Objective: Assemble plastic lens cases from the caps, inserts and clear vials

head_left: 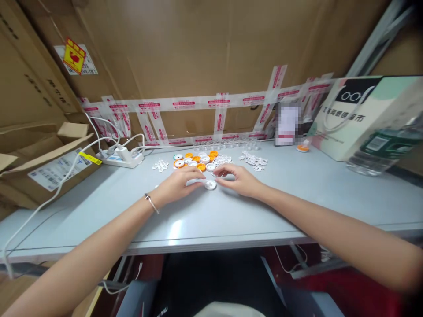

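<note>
A small round white piece point(210, 185) lies on the grey table between my two hands. My left hand point(181, 184) is at its left edge, fingers bent and thumb apart from them, with nothing visible between them. On the other side, my right hand point(237, 178) curves toward the piece; its thumb and fingertips come close together near a tiny white part that is too small to make out. Just behind the hands sit several orange round pieces point(201, 167) and white round caps point(192, 163), with small white flower-like parts point(160, 165) to their left and more white parts point(254, 160) to the right.
At the left are an open cardboard box point(49, 171) and a power strip point(120, 159) with white cables. Along the back stand clear small cups point(228, 143) and a phone point(287, 125). A paper bag point(346, 114) and a water bottle point(383, 147) are at the right.
</note>
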A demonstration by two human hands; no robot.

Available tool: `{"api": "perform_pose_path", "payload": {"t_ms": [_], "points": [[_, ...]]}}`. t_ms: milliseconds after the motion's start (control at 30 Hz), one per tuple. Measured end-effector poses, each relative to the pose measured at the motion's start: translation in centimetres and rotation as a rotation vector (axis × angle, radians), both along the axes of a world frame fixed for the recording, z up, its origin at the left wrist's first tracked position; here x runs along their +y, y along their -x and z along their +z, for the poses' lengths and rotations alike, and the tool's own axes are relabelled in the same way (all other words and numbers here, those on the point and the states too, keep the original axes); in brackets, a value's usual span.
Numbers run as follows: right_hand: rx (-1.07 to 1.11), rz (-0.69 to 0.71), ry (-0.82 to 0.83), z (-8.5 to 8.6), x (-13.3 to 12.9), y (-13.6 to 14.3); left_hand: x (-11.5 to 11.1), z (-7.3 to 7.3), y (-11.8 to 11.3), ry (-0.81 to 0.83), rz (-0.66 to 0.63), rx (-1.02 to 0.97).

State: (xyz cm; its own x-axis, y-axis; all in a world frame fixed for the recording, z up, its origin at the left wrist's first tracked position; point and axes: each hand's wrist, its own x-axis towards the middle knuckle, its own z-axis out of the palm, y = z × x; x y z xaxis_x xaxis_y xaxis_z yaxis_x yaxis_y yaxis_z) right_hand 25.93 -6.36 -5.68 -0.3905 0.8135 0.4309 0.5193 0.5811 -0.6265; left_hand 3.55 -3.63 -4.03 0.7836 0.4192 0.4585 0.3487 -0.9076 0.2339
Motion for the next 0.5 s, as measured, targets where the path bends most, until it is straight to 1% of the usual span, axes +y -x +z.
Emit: {"api": "perform_pose_path", "payload": {"t_ms": [67, 133, 200, 267, 300, 333, 400, 433, 467, 500], "points": [[-0.004, 0.024, -0.014, -0.8, -0.2, 0.0, 0.2, -1.3, -0.4, 0.009, 0.007, -0.026], [-0.007, 0.049, -0.022, -1.3, -0.4, 0.1, -0.1, -2.1, -0.8, 0.010, 0.008, -0.053], [-0.002, 0.062, -0.030, -1.6, -0.3, 0.2, -0.2, -2.4, -1.0, 0.003, 0.014, -0.083], [0.021, 0.048, -0.045, -1.4, -0.2, 0.3, -0.4, -2.1, -1.0, -0.013, 0.041, -0.130], [0.044, 0.028, -0.061, -1.1, -0.3, 0.3, -0.6, -1.5, -0.8, -0.027, 0.064, -0.176], [0.074, 0.001, -0.081, -0.5, -0.6, 0.2, -1.0, -0.6, -0.5, -0.044, 0.087, -0.230], [0.161, -0.057, -0.151, 1.5, -1.8, -0.3, -2.4, 1.9, 0.5, -0.082, 0.116, -0.428], [0.195, -0.067, -0.184, 2.8, -2.8, -0.7, -3.5, 3.5, 1.1, -0.072, 0.083, -0.494], [0.233, -0.055, -0.232, 4.2, -3.9, -1.2, -4.6, 5.0, 1.6, -0.046, -0.002, -0.547], [0.279, -0.004, -0.310, 5.6, -5.1, -1.7, -5.7, 6.4, 2.1, -0.026, -0.090, -0.592]]}}
